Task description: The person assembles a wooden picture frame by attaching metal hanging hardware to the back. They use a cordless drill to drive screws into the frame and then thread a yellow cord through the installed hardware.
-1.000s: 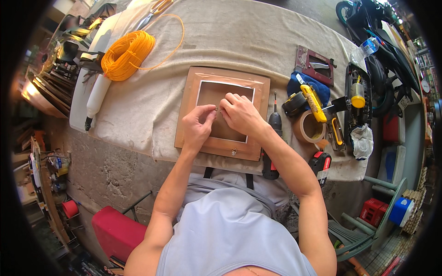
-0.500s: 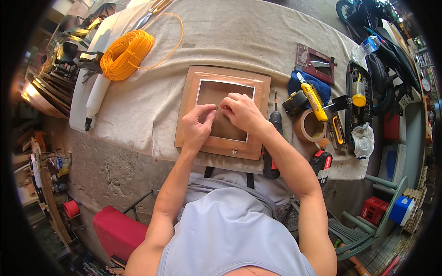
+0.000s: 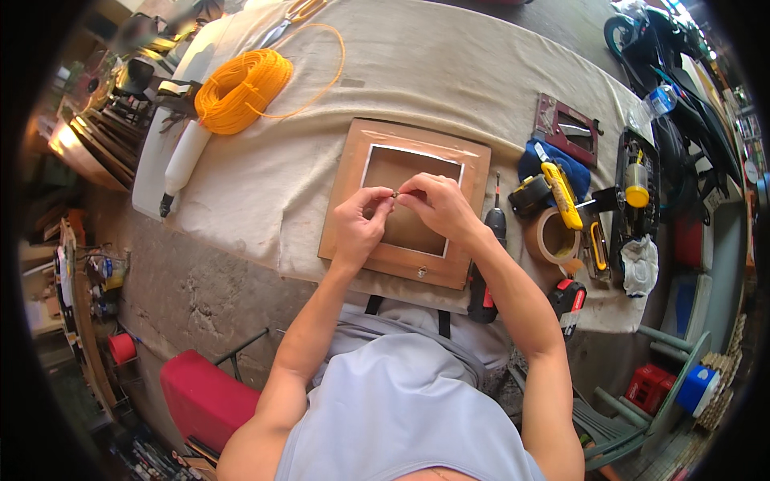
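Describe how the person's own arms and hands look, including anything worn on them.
The left hand and right hand are both bare, with no gloves, watch or bracelet visible. Both arms are uncovered to the shoulder, without sleeves, since the light grey top is sleeveless. No markings can be made out.

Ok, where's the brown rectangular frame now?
In the head view, the brown rectangular frame lies centrally on the beige cloth, beneath the left hand and right hand, left of the slim black tool.

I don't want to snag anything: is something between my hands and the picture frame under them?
Nothing visible: your left hand and right hand are over the picture frame, meeting at a small metallic-looking piece.
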A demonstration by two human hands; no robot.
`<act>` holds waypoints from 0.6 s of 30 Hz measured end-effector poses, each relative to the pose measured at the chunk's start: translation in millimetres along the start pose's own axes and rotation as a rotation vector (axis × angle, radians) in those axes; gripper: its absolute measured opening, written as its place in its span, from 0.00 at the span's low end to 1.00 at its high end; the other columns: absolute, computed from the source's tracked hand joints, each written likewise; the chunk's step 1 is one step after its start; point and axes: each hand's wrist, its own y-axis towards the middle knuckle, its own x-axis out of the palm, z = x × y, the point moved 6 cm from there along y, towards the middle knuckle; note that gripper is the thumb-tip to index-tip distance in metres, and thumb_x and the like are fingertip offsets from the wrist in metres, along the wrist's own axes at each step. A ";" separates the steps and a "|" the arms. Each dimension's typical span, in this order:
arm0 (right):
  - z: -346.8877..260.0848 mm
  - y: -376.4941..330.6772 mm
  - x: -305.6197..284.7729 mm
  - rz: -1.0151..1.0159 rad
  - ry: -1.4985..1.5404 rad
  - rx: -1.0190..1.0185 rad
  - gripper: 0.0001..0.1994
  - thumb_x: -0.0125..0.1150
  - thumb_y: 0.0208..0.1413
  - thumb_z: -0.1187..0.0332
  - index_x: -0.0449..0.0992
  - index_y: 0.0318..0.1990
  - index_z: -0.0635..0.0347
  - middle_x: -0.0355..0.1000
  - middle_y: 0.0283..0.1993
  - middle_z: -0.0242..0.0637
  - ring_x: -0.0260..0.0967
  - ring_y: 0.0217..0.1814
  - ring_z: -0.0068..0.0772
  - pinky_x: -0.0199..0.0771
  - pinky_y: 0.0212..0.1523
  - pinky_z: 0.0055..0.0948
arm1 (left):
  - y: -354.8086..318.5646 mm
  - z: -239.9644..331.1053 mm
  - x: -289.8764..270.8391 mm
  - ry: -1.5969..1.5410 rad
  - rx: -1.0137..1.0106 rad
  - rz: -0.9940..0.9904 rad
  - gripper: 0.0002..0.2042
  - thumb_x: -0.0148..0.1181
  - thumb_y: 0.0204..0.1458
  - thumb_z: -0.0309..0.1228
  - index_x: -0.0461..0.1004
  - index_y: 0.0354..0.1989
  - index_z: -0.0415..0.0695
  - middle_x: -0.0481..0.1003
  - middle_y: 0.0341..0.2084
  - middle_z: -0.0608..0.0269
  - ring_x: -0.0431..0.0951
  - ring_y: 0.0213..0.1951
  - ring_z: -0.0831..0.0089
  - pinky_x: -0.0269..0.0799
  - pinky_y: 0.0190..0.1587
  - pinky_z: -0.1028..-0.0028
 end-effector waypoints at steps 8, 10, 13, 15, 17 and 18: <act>-0.2 -1.7 1.3 0.017 0.006 -0.016 0.08 0.68 0.55 0.69 0.80 0.38 0.64 0.79 0.33 0.43 0.75 0.30 0.37 0.74 0.34 0.32 | -0.4 6.9 -0.7 0.012 -0.010 -0.037 0.04 0.64 0.57 0.20 0.81 0.39 0.36 0.82 0.30 0.62 0.84 0.34 0.77 0.79 0.38 0.79; -3.7 -1.3 0.2 0.028 0.017 -0.013 0.08 0.68 0.55 0.68 0.80 0.38 0.64 0.79 0.33 0.43 0.74 0.30 0.37 0.74 0.35 0.33 | -0.9 6.3 -1.0 0.018 -0.001 -0.002 0.04 0.64 0.57 0.21 0.81 0.39 0.36 0.82 0.30 0.61 0.83 0.33 0.77 0.78 0.36 0.79; -5.0 -1.4 1.2 -0.011 -0.015 -0.008 0.08 0.66 0.55 0.69 0.80 0.37 0.64 0.79 0.34 0.45 0.78 0.34 0.43 0.76 0.36 0.35 | -1.3 8.0 -2.1 0.009 0.002 0.012 0.04 0.64 0.56 0.22 0.81 0.39 0.37 0.82 0.29 0.59 0.83 0.32 0.77 0.77 0.33 0.79; -7.6 -1.6 0.5 -0.017 -0.006 -0.011 0.08 0.66 0.56 0.69 0.80 0.37 0.64 0.79 0.34 0.45 0.79 0.34 0.42 0.76 0.36 0.35 | -1.0 6.5 -0.7 -0.007 0.006 -0.014 0.04 0.64 0.56 0.22 0.81 0.38 0.37 0.82 0.30 0.59 0.83 0.33 0.77 0.77 0.33 0.79; -7.1 -1.2 1.1 -0.016 0.019 -0.024 0.07 0.66 0.56 0.69 0.80 0.38 0.64 0.79 0.33 0.43 0.77 0.33 0.39 0.75 0.35 0.33 | -0.3 5.7 -0.9 -0.026 0.009 -0.025 0.04 0.64 0.56 0.21 0.81 0.38 0.37 0.83 0.30 0.59 0.83 0.33 0.77 0.77 0.34 0.78; -4.7 -1.4 2.3 -0.009 0.037 -0.035 0.07 0.67 0.55 0.69 0.80 0.38 0.63 0.79 0.33 0.42 0.76 0.31 0.37 0.74 0.34 0.32 | 0.1 5.7 0.1 -0.039 0.011 -0.035 0.04 0.64 0.56 0.21 0.81 0.38 0.36 0.83 0.30 0.59 0.83 0.33 0.77 0.77 0.35 0.78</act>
